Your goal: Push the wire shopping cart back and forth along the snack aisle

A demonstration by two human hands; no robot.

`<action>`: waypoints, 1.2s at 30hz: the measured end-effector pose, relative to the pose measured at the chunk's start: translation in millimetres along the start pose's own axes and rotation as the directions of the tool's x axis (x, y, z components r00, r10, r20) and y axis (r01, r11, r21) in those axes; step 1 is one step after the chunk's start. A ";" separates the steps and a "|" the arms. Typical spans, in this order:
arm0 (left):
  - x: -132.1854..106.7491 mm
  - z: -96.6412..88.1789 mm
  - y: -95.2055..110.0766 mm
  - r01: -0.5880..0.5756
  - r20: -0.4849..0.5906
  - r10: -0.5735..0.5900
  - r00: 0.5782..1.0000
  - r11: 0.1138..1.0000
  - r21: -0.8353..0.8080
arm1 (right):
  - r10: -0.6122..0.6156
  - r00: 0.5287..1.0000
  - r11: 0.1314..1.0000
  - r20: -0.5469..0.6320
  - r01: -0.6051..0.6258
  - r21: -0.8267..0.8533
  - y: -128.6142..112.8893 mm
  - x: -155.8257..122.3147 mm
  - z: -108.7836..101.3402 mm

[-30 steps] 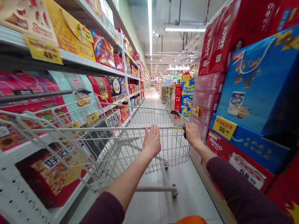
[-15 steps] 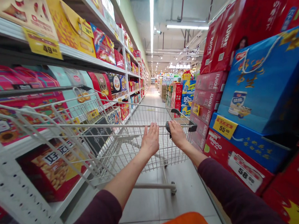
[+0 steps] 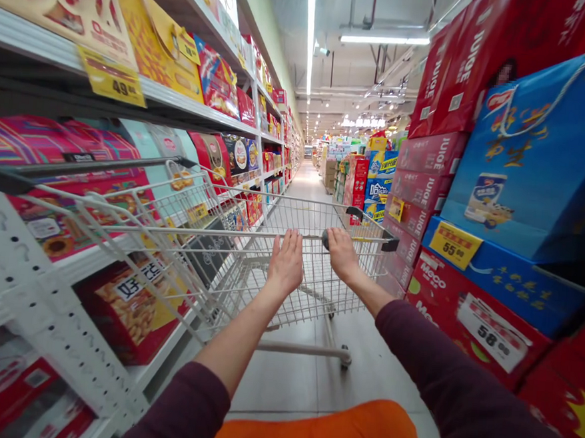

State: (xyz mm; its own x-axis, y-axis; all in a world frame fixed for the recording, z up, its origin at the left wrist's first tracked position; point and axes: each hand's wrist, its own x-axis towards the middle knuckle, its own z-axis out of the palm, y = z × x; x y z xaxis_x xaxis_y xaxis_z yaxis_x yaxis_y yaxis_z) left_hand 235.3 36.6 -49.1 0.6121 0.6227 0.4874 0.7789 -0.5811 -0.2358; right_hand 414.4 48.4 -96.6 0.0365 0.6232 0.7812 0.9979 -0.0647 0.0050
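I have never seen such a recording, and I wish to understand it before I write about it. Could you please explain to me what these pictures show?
There is no machine here: the two bare hands belong to a person wearing a camera on the head. That one camera looks forward and down, so you see the person's own view of a shop aisle.

Before the person stands a wire shopping cart, turned sideways, its dark handle at the left. The left hand lies with fingers extended on its near rim. The right hand is curled around a small dark object at the same rim; I cannot tell what it is.

Packaged goods stand on shelves at left; stacked boxes rise at right.
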 end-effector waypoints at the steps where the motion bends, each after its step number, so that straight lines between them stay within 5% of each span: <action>1: -1.1 -2.0 -3.0 0.005 0.008 -0.005 1.000 1.000 0.007 | -0.028 1.000 0.999 0.001 0.028 0.019 -13.4 3.6 -0.7; 5: -5.3 -10.6 -16.3 0.004 0.035 -0.005 0.999 0.999 0.033 | -0.095 0.995 0.992 0.010 0.094 0.087 -38.5 11.8 -7.6; 14: -16.7 -5.0 -43.0 0.082 -0.022 -0.081 0.996 0.994 0.066 | 0.045 0.999 0.998 0.023 -0.046 0.032 -4.7 9.2 -8.7; 24: -34.5 -14.0 -76.9 0.145 -0.057 -0.140 0.988 0.985 0.090 | -0.134 0.989 0.971 0.056 0.120 0.206 -123.1 32.9 -12.4; 27: -41.8 -17.1 -89.4 0.167 -0.072 -0.160 0.985 0.980 0.106 | -0.184 0.982 0.955 0.046 0.168 0.246 -142.7 36.9 -16.5; 36: -58.6 -26.2 -123.3 0.274 -0.073 -0.268 0.961 0.955 0.111 | -0.096 0.993 0.971 0.064 0.079 0.226 -114.1 36.4 -16.5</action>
State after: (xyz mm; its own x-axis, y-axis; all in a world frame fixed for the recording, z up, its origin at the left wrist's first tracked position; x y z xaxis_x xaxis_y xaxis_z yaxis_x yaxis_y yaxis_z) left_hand 99.8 58.1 -26.5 0.3699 0.7157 0.5924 0.9271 -0.3262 -0.1847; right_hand 301.0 65.6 -58.4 -0.0562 0.6751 0.7356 0.9839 0.1627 -0.0742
